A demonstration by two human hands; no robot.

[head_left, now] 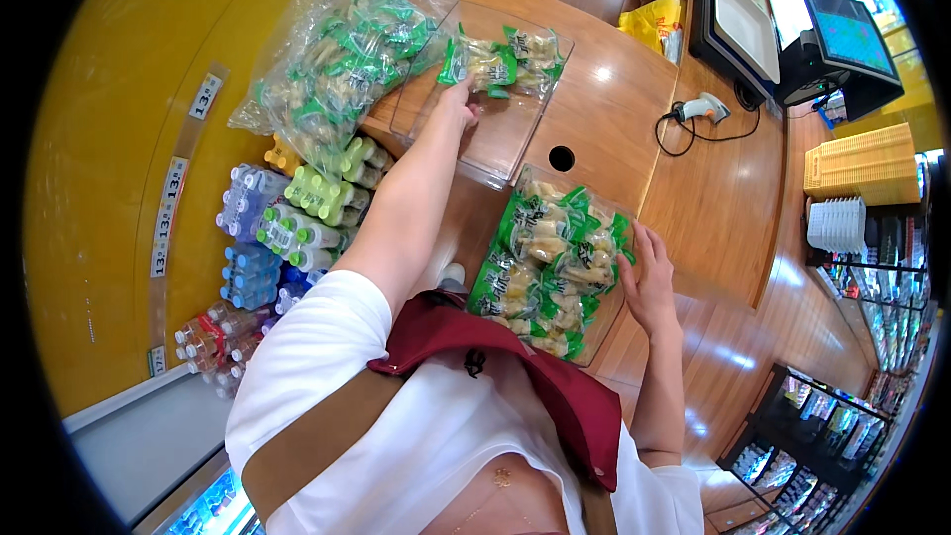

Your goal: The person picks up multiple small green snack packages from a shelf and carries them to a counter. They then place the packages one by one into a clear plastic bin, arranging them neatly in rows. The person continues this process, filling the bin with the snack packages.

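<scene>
My left hand [462,109] reaches into a shallow clear plastic tray [495,154], its fingers closed on the near edge of a green-and-clear food packet [485,63]; the fingertips are partly hidden. Beside it in the tray lies another such packet [536,50]. Closer to my body, a second clear tray [591,345] is filled with several of these green packets [545,267], which hold pale pieces. My right hand [649,277] is at this tray's right side, fingers apart and thumb by the packets. A large clear plastic bag [337,59] full of similar packets sits left of the first tray.
Shrink-wrapped bottles [307,228] stand stacked at the left against a yellow wall. The wooden counter [614,109] has a round hole [562,158]. Farther right are a corded barcode scanner [703,109], a scale [738,30], a screen [852,35] and stacked yellow baskets [862,166].
</scene>
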